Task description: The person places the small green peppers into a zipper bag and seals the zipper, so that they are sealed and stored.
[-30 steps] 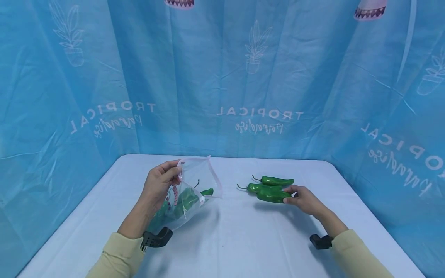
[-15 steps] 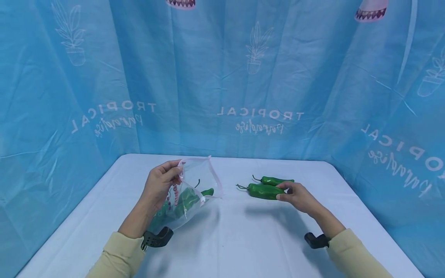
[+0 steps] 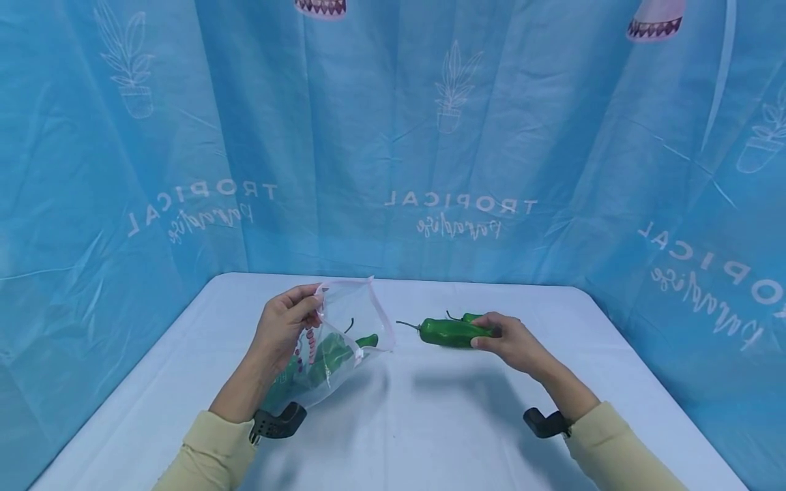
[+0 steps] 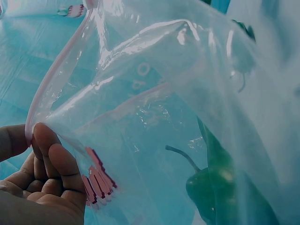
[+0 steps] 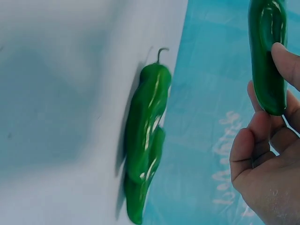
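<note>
My left hand (image 3: pixel 279 331) pinches the pink-edged mouth of a clear zip bag (image 3: pixel 350 300), which hangs open toward the right. Through the plastic, green peppers (image 4: pixel 225 187) show inside the bag. My right hand (image 3: pixel 512 344) holds a green pepper (image 3: pixel 445 332) by its tip end between thumb and fingers, stem pointing left, above the table. In the right wrist view, two more peppers (image 5: pixel 147 117) lie together on the cloth, apart from the held pepper (image 5: pixel 265 61). The held one mostly hides them in the head view.
A white cloth covers the table (image 3: pixel 405 436). Blue printed curtain (image 3: pixel 393 136) closes off the back and both sides. A black wrist strap with camera (image 3: pixel 279 421) sits on the left wrist, another black wrist device (image 3: pixel 545 423) on the right.
The right hand has carried its pepper leftward toward the bag, passing in front of the two lying peppers. The left hand and bag have stayed nearly still.
</note>
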The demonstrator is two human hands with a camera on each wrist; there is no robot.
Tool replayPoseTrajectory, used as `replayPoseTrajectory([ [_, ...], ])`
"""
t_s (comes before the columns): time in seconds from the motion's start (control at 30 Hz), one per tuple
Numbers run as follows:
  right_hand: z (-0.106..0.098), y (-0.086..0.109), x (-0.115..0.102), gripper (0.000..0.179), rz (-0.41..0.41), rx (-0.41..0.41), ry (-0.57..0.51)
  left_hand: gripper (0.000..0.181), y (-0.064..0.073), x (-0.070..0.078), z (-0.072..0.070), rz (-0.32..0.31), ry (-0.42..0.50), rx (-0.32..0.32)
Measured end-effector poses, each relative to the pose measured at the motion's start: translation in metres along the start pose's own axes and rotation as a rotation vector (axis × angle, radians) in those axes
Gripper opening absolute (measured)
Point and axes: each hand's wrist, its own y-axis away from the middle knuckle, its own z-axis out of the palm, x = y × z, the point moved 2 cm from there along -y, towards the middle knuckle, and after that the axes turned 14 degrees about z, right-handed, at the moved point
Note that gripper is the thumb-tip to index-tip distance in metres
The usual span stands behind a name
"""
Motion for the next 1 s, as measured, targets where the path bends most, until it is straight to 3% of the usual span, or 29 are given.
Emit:
replayPoseTrajectory([
  [0.73, 0.023, 0.002, -0.059, 0.032, -0.108, 0.005, 0.039, 0.036, 0.0, -0.001, 0.002, -0.02, -0.024, 0.001],
  [1.0, 0.034, 0.001, -0.076, 0.029, -0.099, 0.014, 0.06, 0.036, 0.0, -0.001, 0.002, -0.003, -0.011, -0.011],
])
